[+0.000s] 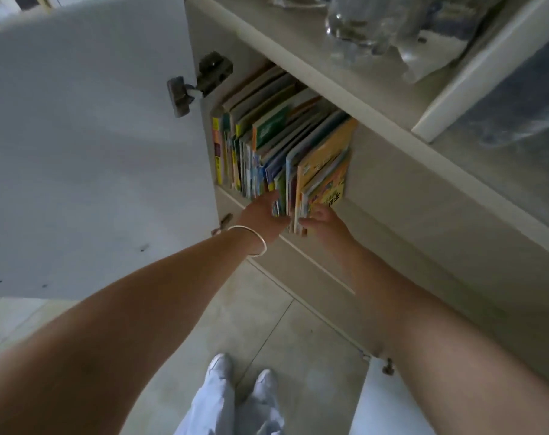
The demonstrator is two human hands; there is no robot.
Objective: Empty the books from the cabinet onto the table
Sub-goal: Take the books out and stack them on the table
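Observation:
A row of several thin, colourful books stands upright in the white cabinet, under a shelf. My left hand, with a silver bracelet on the wrist, reaches into the row, its fingers pushed between the books near the middle. My right hand grips the bottom corner of the orange and yellow books at the right end of the row. The fingertips of both hands are partly hidden by the books. No table is in view.
The open cabinet door stands at my left, its hinge near the books. Clear glassware sits on the shelf above. A second white door hangs at the right. My feet stand on the tiled floor below.

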